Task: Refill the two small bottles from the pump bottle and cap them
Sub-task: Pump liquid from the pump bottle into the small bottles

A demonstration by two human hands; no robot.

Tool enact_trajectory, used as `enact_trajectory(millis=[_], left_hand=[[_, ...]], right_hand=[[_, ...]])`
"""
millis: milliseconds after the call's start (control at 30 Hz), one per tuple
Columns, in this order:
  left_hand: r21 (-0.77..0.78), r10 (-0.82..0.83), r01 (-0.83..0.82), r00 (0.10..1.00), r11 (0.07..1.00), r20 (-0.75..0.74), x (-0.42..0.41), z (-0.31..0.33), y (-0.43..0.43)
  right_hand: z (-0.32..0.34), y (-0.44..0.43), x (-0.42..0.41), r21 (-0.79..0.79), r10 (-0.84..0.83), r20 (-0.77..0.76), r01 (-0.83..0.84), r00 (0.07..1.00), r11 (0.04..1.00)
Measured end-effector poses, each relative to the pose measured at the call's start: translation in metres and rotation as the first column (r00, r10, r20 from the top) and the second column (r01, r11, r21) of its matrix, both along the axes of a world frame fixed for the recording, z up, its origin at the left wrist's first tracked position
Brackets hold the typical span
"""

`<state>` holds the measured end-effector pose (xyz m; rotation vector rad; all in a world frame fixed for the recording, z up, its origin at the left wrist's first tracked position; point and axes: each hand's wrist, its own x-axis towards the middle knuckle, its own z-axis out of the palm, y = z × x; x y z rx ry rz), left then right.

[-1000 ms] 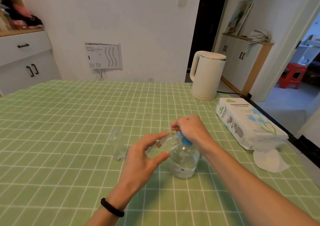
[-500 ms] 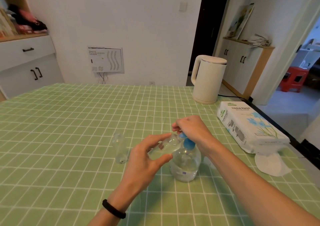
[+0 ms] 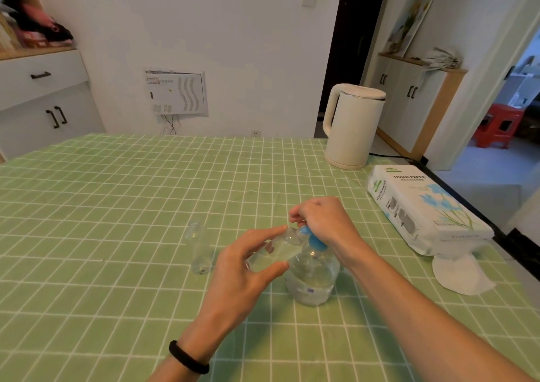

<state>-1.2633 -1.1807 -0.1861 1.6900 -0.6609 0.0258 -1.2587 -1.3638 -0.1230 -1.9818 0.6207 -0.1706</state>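
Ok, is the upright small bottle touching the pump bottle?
Apart. The head view shows the upright bottle standing left of the pump bottle, with green cloth and the left hand between them.

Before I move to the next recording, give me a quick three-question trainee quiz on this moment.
1. True or false: the left hand holds the tilted small bottle with its mouth toward the pump bottle nozzle.
2. Which hand is curled over the pump head? A. left hand B. right hand C. neither
3. How many small bottles stand untouched on the tablecloth?
Key: 1 true; 2 B; 3 one, the standing small bottle.
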Motion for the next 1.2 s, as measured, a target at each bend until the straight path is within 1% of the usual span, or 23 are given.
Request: enact_trajectory(millis=[267,400,700,833,1067,1200], left_hand=[[0.019,0.012,-0.012,1.000,1.000,-0.008,-0.004,0.009,0.000],[0.032,0.021,-0.022,1.000,0.999,0.013,-0.003,0.014,0.001],[0.042,0.024,-0.024,1.000,0.999,0.014,0.002,0.006,0.000],[0.019,0.015,-0.015,1.000,1.000,0.000,0.000,0.002,0.000],[0.031,0.013,-0.013,1.000,0.999,0.003,-0.001,0.007,0.001],[0.037,0.018,-0.019,1.000,0.999,0.014,-0.003,0.013,0.001]], right_hand=[[0.005,0.002,-0.001,0.026,-0.026,-0.004,0.026,1.000,0.999],[0.012,0.004,0.000,-0.005,-0.004,0.008,0.004,1.000,1.000],[0.004,0.002,0.000,0.011,-0.005,0.013,0.005,1.000,1.000],[0.002,0.002,-0.002,0.012,-0.007,0.015,0.006,1.000,1.000],[0.006,0.005,-0.005,0.034,-0.033,0.012,0.033,0.999,0.999],[0.014,0.006,-0.004,0.044,-0.016,0.022,0.015,1.000,0.999]])
